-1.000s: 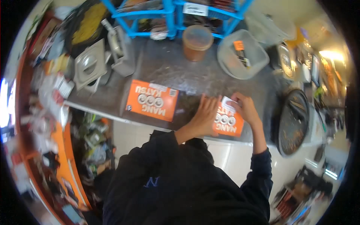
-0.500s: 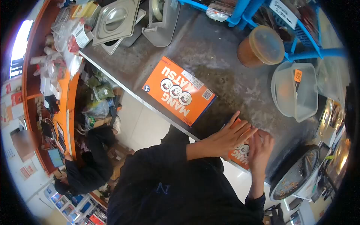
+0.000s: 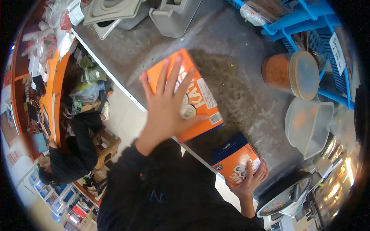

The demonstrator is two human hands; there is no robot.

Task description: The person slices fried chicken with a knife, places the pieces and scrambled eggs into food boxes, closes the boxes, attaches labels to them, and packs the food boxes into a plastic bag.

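An orange cardboard box (image 3: 200, 104) printed with white letters and round pictures lies on the dark worktop. Across its top my left hand (image 3: 165, 104) is spread, fingers apart and thumb out toward the box's lower right side. A second orange box (image 3: 231, 165), with a dark blue side, sits nearer my body at the worktop's front edge. My right hand (image 3: 252, 179) grips its right end, thumb on the printed face and fingers along the side. The hand hides part of that end.
On the right stand a lidded tub (image 3: 277, 71) of reddish-brown contents, a clear plastic container (image 3: 306, 127) and a round black pan (image 3: 285, 196). Blue baskets (image 3: 335, 50) are at the upper right, metal pans (image 3: 115, 11) at the upper left. Another person (image 3: 73, 161) crouches at left.
My left hand has gone from the small box to the larger one, now turned slightly. My right hand has stayed with the small box, which shows more of its face. The view has shifted.
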